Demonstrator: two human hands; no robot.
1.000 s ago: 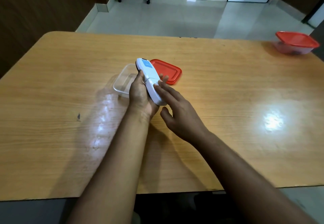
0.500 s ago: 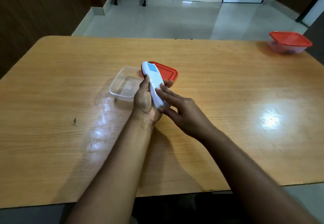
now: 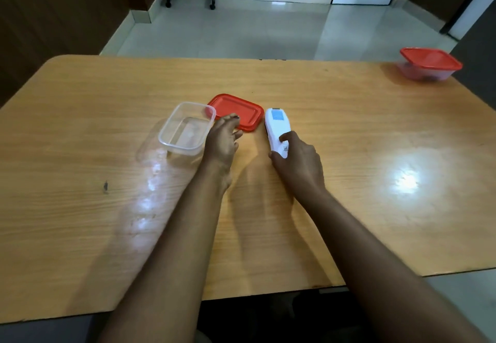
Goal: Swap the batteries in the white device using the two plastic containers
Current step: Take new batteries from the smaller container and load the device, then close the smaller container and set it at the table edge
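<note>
The white device (image 3: 276, 130), long with a blue label near its far end, lies near the middle of the wooden table (image 3: 80, 127). My right hand (image 3: 299, 161) grips its near end, forefinger on top. My left hand (image 3: 222, 140) hovers between the open clear plastic container (image 3: 186, 127) and its loose red lid (image 3: 237, 111), fingers loosely curled with the tips over the lid's near edge, holding nothing. A second clear container with a red lid on (image 3: 429, 64) stands at the far right corner. No batteries are visible.
The table's near edge runs just below my forearms. Beyond the far edge is a pale tiled floor with chair legs on castors (image 3: 190, 1) at the back. Glare spots lie on the tabletop right and left of my arms.
The device has passed from my left hand to my right and moved right, down to the table beside the red lid. My left hand let go and moved toward the lid.
</note>
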